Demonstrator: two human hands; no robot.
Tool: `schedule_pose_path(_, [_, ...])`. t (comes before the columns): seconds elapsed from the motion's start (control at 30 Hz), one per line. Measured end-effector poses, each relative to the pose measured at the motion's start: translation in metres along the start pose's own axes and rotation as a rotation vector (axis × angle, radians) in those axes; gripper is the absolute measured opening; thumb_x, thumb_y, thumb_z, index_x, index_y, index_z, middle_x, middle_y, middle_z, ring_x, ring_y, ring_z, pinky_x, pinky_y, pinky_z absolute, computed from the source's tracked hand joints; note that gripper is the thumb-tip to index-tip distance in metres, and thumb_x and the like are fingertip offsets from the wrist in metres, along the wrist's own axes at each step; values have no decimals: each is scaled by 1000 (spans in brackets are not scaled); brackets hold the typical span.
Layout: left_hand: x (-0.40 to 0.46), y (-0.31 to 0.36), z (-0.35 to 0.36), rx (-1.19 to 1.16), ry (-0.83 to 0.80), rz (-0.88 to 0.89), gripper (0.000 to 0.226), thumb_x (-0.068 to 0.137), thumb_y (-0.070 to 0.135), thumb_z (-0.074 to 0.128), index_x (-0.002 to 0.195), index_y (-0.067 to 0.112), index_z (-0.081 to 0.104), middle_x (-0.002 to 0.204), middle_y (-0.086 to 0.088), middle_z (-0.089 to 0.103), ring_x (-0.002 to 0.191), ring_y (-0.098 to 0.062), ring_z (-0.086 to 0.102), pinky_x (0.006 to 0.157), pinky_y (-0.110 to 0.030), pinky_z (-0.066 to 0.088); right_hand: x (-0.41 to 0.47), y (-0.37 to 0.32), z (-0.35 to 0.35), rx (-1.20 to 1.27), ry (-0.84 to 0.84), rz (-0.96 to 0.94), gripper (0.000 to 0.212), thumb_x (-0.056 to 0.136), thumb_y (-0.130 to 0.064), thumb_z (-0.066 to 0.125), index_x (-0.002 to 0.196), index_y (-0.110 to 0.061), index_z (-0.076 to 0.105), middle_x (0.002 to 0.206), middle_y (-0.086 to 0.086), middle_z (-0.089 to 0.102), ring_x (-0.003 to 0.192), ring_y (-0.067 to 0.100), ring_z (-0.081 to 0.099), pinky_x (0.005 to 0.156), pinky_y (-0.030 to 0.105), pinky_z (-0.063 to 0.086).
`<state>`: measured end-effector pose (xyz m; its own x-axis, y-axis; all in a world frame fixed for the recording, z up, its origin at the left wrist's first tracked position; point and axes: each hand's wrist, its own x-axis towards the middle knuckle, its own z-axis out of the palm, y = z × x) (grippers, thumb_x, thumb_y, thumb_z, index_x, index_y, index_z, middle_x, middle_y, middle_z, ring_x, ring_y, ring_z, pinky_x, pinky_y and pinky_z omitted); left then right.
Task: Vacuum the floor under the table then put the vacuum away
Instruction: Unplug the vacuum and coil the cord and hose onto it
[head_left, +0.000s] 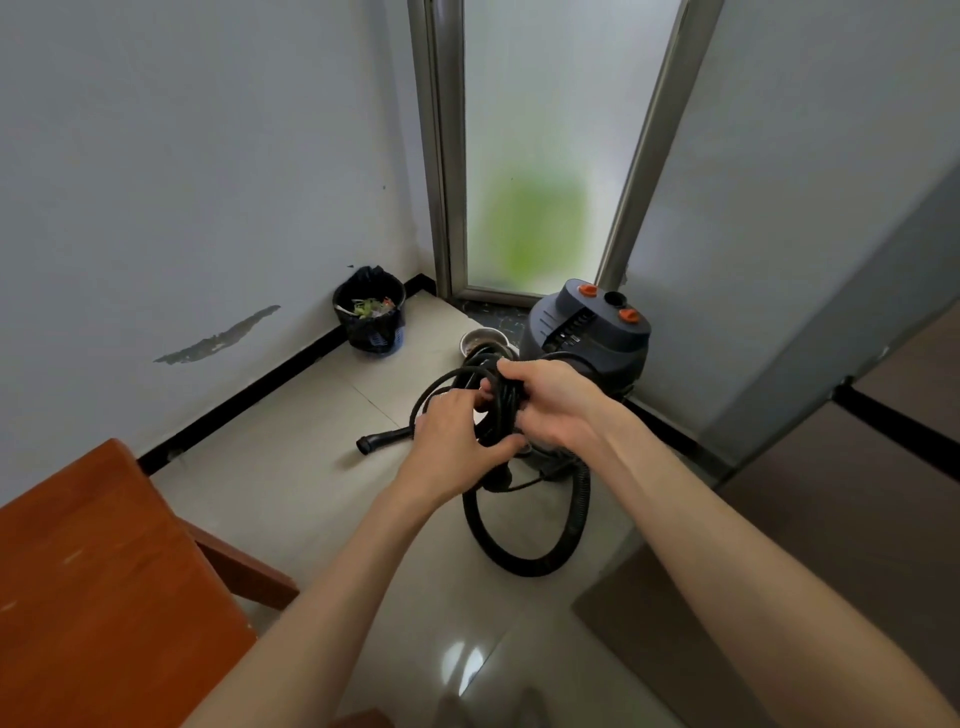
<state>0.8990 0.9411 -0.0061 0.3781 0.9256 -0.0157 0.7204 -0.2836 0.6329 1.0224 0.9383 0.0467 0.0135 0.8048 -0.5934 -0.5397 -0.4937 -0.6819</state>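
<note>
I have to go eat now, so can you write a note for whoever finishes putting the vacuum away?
Left hand: grips the coiled black cord from the near side.
Right hand: grips the same coil from the top.
Vacuum: stands on the tiled floor in the corner by the frosted glass door. Its ribbed hose loops loose on the floor below the hands; a black nozzle end lies to the left.
Done: cord mostly gathered into loops.
Left: finish the coil, tidy the hose, stow the vacuum. Whether the floor under the table was vacuumed cannot be told from here.
</note>
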Motion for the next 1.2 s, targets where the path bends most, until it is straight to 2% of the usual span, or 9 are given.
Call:
schedule_pose_path(0.1, [0,4,-2,13,64,-30,18,75,35,64,77,20,54,76,1,55,88,-26,56,77,-40,47,-5,-1,1,-92,-57,-52,13,95,-4,49,91,0,60,85,12,57,82,20,57,84,33,51])
schedule_pose_path(0.3, [-13,8,-24,-463,59,-258,27,89,25,60,72,3,62,72,-12,67,69,-19,63,65,-29,50,-3,2,-17,-1043,246,-386,32,95,-29,50,96,-4,70,100,8,70,94,24,63,87,37,50])
schedule_pose_path(0.4, [-11,11,-46,-840,-12,-274,37,92,17,55,55,13,56,53,-3,58,60,-16,61,68,-32,49,3,9,-39,-1113,403,-650,32,86,-34,66,111,-16,57,104,-2,58,97,15,57,87,33,50])
schedule_pose_path(0.57, [-10,37,-69,-1418,-147,-233,23,85,22,52,64,16,44,45,6,40,45,-8,43,53,-19,42,26,31,-58,-979,-68,-438,77,79,-39,71,144,-23,34,136,-1,47,129,16,41,109,42,36])
schedule_pose_path(0.63, [-10,45,-77,-1605,-152,-176,19,83,26,50,67,15,48,41,9,37,41,-4,40,47,-16,40,36,48,-62,-887,-72,-381,54,83,-32,68,131,-18,49,122,0,59,120,17,52,105,41,41])
schedule_pose_path(0.77, [-5,49,-103,-1990,-30,-64,22,83,19,50,82,7,68,42,9,40,39,-3,37,42,-14,38,47,73,-74,-836,34,-306,7,93,-12,55,89,-11,60,82,-2,62,79,6,59,70,9,43])
schedule_pose_path(0.87, [0,45,-128,-2082,100,16,34,74,8,58,106,-2,64,48,8,40,41,-4,38,44,-14,38,56,85,-88,-696,183,-214,16,95,-18,54,82,-12,60,72,0,59,71,10,54,59,15,40])
schedule_pose_path(1.0, [6,32,-149,-2112,216,119,47,72,2,63,118,-8,58,58,5,50,45,-4,40,48,-14,40,65,92,-106,-899,276,-211,28,96,-24,53,72,-11,58,74,1,59,80,17,55,72,30,41])
schedule_pose_path(1.2, [17,23,-123,-1354,261,-71,35,92,11,50,127,16,50,91,-3,72,60,-6,58,59,-18,51,55,70,-75,-1305,124,-430,30,100,-35,40,107,-18,63,93,2,66,90,21,60,76,34,45])
